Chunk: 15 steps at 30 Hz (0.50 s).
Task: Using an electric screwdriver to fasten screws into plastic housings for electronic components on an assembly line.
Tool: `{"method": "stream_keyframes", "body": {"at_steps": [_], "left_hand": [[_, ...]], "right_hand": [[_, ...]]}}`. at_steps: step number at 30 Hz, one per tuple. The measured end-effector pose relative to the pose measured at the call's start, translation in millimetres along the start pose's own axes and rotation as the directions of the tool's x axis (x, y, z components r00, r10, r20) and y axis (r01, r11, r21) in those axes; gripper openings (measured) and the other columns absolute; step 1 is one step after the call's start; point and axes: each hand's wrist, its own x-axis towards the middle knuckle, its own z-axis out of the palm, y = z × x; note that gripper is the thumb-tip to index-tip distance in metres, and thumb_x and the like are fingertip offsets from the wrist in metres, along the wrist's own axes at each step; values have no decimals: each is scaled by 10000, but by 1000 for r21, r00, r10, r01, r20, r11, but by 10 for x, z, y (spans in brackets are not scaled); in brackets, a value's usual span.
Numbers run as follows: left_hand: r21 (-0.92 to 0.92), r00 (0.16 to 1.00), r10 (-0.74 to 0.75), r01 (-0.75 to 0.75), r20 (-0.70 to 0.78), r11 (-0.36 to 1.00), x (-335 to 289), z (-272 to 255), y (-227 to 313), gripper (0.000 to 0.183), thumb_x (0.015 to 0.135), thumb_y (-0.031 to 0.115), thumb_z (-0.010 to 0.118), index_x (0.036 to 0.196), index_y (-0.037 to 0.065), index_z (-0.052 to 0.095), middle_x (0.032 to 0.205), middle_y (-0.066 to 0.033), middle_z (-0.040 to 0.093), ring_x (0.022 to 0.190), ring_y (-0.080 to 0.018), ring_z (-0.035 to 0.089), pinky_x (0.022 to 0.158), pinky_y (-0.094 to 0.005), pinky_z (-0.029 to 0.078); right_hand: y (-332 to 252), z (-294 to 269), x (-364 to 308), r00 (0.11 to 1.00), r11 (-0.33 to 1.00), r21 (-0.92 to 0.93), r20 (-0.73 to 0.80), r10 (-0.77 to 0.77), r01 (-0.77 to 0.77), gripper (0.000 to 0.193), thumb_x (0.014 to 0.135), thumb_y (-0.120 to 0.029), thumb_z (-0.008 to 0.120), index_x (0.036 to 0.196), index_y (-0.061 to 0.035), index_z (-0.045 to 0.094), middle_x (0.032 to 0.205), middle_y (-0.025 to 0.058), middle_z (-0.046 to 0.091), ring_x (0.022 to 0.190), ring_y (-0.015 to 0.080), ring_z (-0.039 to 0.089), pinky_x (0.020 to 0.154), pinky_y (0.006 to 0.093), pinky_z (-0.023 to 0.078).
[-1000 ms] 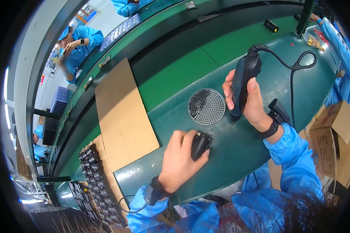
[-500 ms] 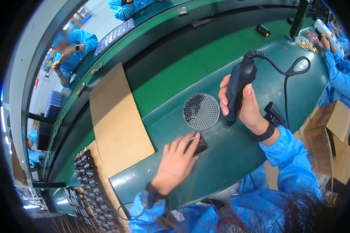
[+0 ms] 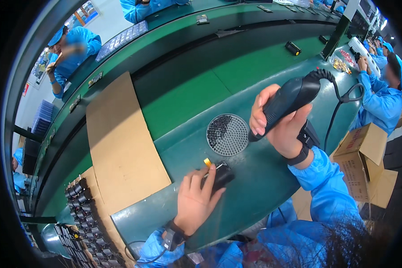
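Note:
My right hand (image 3: 285, 129) is wrapped round a black electric screwdriver (image 3: 292, 100) with a coiled cord. Its tip points down and left, over the right rim of a round grey dish (image 3: 237, 142). That dish is full of small holes, and small black screws (image 3: 222, 129) lie bunched at its left side. Closer to me, my left hand (image 3: 194, 201) grips a black cylindrical part (image 3: 220, 177) against the green bench. A yellow bit (image 3: 207, 162) and a pale slim pin show at its upper end. The fingers hide part of it.
Brown cardboard (image 3: 120, 147) lies to the left, with rows of similar black parts (image 3: 87, 214) beside it. A green conveyor (image 3: 187, 94) runs behind, carrying another black part (image 3: 293, 48). An open carton (image 3: 357, 156) stands right. Co-workers (image 3: 388, 96) sit around.
The screwdriver has tilted from nearly upright to slanting, its tip moving left to the dish. The black part in my left hand has turned, and its yellow bit now shows. The view has shifted slightly.

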Motion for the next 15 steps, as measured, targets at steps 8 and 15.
{"method": "stream_keyframes", "body": {"at_steps": [8,15], "left_hand": [[-23,1000,21,-20,23,1000,-82,28,10,749,785,217,821,1415,-26,498,1251,-182,536,1075,-363,553,887,-442,498],[-58,998,21,-18,53,998,-88,6,-25,699,846,197,754,1444,-24,466,1278,-191,512,1093,-371,542,896,-448,488]], "right_hand": [[283,44,270,997,999,-33,-59,-41,39,905,784,-941,346,971,-64,467,645,38,498,511,120,492,486,279,434],[319,48,304,995,996,-53,-62,-79,76,896,800,-935,316,965,-67,464,641,34,497,496,112,483,475,273,435]]}}
